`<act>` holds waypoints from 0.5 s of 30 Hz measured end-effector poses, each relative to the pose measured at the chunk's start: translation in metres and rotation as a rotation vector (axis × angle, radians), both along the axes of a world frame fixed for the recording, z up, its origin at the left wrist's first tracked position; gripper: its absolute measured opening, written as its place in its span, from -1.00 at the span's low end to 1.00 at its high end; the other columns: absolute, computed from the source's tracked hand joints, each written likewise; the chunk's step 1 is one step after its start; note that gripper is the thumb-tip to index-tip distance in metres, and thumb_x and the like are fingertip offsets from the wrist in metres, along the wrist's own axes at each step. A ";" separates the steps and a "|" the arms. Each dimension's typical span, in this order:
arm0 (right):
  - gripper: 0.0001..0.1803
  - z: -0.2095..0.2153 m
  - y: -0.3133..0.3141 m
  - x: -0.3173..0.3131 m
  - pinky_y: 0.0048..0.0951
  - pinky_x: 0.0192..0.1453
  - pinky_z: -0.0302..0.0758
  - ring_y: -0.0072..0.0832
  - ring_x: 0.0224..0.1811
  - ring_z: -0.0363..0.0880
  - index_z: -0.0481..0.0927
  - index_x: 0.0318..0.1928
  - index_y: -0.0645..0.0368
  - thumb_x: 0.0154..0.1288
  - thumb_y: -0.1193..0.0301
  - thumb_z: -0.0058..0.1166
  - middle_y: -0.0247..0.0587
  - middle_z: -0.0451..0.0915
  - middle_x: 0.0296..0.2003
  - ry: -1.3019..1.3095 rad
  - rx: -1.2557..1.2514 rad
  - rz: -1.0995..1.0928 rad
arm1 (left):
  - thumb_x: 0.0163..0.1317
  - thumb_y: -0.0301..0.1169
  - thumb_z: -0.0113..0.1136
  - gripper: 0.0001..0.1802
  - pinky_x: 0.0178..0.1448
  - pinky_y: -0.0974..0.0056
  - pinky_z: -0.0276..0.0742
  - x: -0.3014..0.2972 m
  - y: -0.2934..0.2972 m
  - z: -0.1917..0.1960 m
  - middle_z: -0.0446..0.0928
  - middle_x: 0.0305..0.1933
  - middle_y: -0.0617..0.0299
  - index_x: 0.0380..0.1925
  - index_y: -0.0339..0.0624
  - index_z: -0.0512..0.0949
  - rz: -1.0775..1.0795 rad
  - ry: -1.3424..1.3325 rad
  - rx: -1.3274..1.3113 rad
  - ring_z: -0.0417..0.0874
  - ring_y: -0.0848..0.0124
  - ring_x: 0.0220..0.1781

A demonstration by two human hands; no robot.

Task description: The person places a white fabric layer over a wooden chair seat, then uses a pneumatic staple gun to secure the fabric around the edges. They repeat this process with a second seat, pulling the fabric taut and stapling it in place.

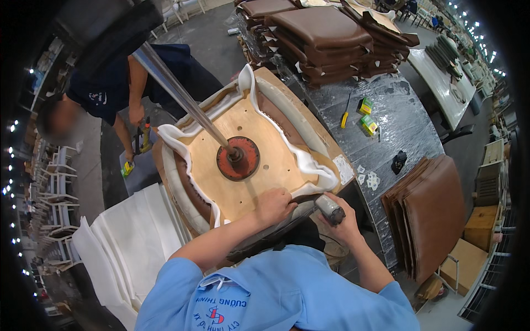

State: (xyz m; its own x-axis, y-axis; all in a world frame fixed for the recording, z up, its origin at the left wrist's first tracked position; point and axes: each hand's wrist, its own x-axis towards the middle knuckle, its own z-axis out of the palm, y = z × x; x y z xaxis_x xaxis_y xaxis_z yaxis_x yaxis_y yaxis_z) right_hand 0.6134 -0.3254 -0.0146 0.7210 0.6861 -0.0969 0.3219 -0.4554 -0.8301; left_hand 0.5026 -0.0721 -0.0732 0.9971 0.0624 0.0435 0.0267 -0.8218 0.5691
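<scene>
A pale wooden seat panel (276, 161) lies in front of me, with white foam padding (187, 129) curling up around its edges and corners. Brown leather-like cover material (279, 117) shows between the padding and a thick grey rim (301, 129). A red round press disc (251, 154) on a metal rod (185, 99) bears down on the panel's middle. At the near edge, my left hand (274, 205) is closed, fingers curled; what they grip is hidden. My right hand (343, 223) wraps round a grey cylindrical tool (329, 208) with a dark end, by the near right corner.
On the plastic-covered table (408, 110) are a yellow-handled screwdriver (345, 116), small green-yellow boxes (367, 124) and stacked brown covers (326, 38). More brown sheets (425, 215) stand at right; white foam sheets (130, 237) at left. A co-worker (132, 88) bends with tools at far left.
</scene>
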 end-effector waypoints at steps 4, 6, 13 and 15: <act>-0.23 -0.002 0.000 0.001 -0.27 0.40 0.63 -0.23 0.25 0.77 0.58 0.48 0.21 0.27 0.46 0.60 -0.03 0.76 0.19 -0.020 -0.047 -0.053 | 0.35 -0.28 0.45 -0.72 -0.13 -0.14 0.62 0.008 -0.002 -0.006 0.58 -0.37 0.01 -0.46 -0.19 0.64 -0.028 -0.109 -0.046 0.70 -0.08 -0.25; -0.23 -0.004 0.000 0.006 -0.27 0.41 0.62 -0.24 0.26 0.77 0.57 0.48 0.22 0.28 0.45 0.59 -0.03 0.75 0.21 -0.002 -0.042 -0.065 | 0.33 -0.32 0.45 -0.73 -0.16 -0.15 0.61 0.015 -0.002 -0.004 0.58 -0.38 0.02 -0.48 -0.19 0.64 -0.048 -0.174 -0.069 0.69 -0.08 -0.27; -0.24 0.005 0.004 0.010 -0.26 0.44 0.61 -0.24 0.29 0.77 0.57 0.49 0.19 0.31 0.46 0.57 -0.04 0.78 0.19 0.004 -0.138 -0.023 | 0.33 -0.29 0.46 -0.72 -0.14 -0.16 0.58 0.016 0.005 -0.007 0.58 -0.38 0.05 -0.50 -0.16 0.66 -0.040 -0.170 -0.099 0.67 -0.05 -0.28; -0.24 0.005 0.007 0.014 -0.29 0.31 0.67 -0.31 0.14 0.80 0.55 0.51 0.16 0.33 0.46 0.56 -0.08 0.79 0.11 -0.075 -0.103 0.016 | 0.35 -0.22 0.46 -0.72 -0.03 -0.14 0.57 0.012 0.004 -0.010 0.61 -0.35 0.06 -0.46 -0.15 0.71 0.019 -0.094 -0.071 0.67 -0.01 -0.17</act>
State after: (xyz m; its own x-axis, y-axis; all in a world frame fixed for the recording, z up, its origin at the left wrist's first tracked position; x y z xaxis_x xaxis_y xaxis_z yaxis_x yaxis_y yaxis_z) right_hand 0.6271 -0.3182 -0.0096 0.7179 0.6869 -0.1135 0.3895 -0.5314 -0.7523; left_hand 0.5149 -0.0683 -0.0829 0.9875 0.0872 0.1311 -0.0144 -0.7793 0.6264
